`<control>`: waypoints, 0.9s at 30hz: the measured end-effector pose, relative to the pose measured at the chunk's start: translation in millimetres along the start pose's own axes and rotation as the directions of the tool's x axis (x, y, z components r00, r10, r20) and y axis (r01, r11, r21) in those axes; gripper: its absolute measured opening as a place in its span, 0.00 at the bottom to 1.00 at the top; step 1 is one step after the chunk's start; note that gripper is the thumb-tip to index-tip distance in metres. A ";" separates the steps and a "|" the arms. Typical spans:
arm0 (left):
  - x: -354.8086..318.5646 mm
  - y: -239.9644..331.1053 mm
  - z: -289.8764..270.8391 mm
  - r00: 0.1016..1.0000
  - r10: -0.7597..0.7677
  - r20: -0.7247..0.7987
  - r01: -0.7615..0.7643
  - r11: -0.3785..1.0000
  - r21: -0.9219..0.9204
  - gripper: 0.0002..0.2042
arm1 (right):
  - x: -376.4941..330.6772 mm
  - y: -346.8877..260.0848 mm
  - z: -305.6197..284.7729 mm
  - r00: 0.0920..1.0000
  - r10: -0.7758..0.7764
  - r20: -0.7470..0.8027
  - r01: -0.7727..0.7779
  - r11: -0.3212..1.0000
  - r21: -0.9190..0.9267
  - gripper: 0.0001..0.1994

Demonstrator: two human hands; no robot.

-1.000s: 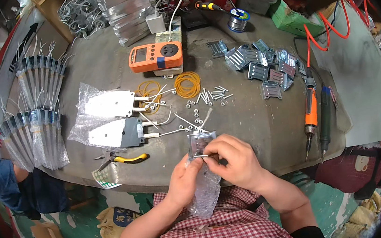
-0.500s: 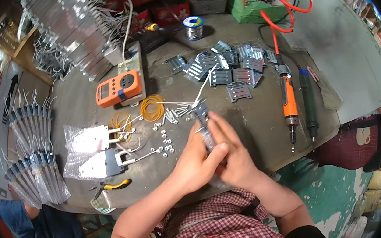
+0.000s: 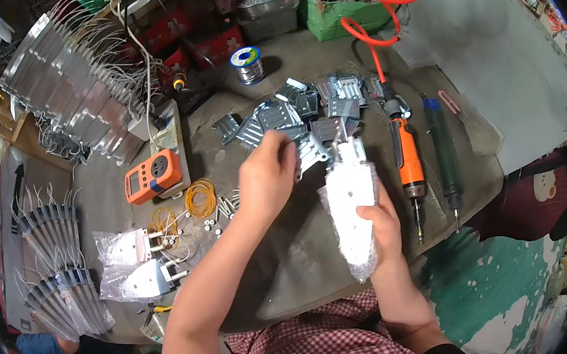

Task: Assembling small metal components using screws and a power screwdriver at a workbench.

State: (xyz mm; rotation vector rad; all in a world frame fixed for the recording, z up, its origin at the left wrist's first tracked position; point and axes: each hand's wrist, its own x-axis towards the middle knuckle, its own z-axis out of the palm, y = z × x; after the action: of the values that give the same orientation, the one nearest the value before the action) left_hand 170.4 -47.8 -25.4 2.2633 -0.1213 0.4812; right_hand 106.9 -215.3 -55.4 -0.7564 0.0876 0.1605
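Note:
My right hand [image 3: 385, 225] is closed around a flat, pale plate in clear plastic wrap [image 3: 352, 204]. It is held upright above the table, its thumb across the front. White terminals or leads show at its upper end. My left hand [image 3: 266, 177] is raised in front of a pile of slotted metal brackets [image 3: 276, 116]. Its fingers are curled at the edge of one slotted metal bracket [image 3: 310, 154], which tilts and catches the light. The fingertips are partly hidden. Two similar wrapped plates [image 3: 143, 280] with white leads lie at the left.
An orange electric screwdriver [image 3: 408, 156] and a dark green one [image 3: 443, 152] lie at the right. An orange meter [image 3: 153, 176], yellow wire coils [image 3: 200, 198], small white rings and a solder spool [image 3: 247, 66] are farther left. Bundles of wired strips [image 3: 66, 293] lie far left.
My hands have separated. The right hand has moved right with the wrapped plate, now turned face-on; the left has moved up to the bracket pile. The view has shifted slightly.

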 end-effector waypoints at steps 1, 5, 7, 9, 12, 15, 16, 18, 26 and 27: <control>-8.7 3.7 -11.7 0.997 0.076 -0.009 -0.076 0.996 -0.045 0.04 | -1.3 1.8 -1.2 0.991 0.085 0.107 -0.088 0.996 0.031 0.33; -41.0 -4.2 -45.4 0.933 0.359 0.012 -0.359 0.930 0.076 0.06 | -22.9 12.4 23.6 0.912 0.279 0.302 -0.325 0.939 0.112 0.37; -60.9 -12.9 -57.4 0.948 0.314 -0.047 -0.309 0.946 0.092 0.07 | -35.5 19.8 33.5 0.860 0.367 0.355 -0.417 0.906 0.074 0.37; -78.7 -23.4 -67.1 0.929 0.358 -0.097 -0.344 0.929 0.134 0.08 | -45.7 24.7 38.8 0.827 0.429 0.364 -0.475 0.879 0.043 0.37; -98.7 -25.4 -79.7 0.906 0.419 -0.055 -0.408 0.901 0.149 0.09 | -58.5 28.8 42.7 0.802 0.502 0.323 -0.532 0.847 0.005 0.38; -115.4 -33.1 -84.9 0.930 0.350 -0.112 -0.333 0.932 0.146 0.11 | -67.8 33.6 44.9 0.811 0.492 0.316 -0.500 0.864 -0.064 0.38; -117.4 -32.6 -86.2 0.935 0.330 -0.129 -0.313 0.940 0.138 0.12 | -70.0 33.3 46.6 0.799 0.500 0.336 -0.504 0.860 -0.082 0.38; -116.6 -25.5 -93.2 0.904 0.416 -0.098 -0.397 0.902 0.168 0.12 | -74.1 35.0 47.8 0.788 0.507 0.350 -0.505 0.857 -0.104 0.38; -130.3 -26.8 -100.3 0.940 0.320 -0.115 -0.317 0.947 0.040 0.12 | -84.9 36.1 52.0 0.773 0.504 0.385 -0.510 0.855 -0.095 0.39; -131.7 -25.7 -99.4 0.936 0.329 -0.125 -0.325 0.944 0.050 0.12 | -85.7 36.0 52.4 0.774 0.505 0.382 -0.510 0.855 -0.097 0.39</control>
State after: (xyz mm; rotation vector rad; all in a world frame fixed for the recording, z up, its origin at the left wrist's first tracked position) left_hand 24.9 33.9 -33.1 2.2391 -0.4311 0.8105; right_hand 17.4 -163.1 -30.1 -0.6596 -0.0969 0.8327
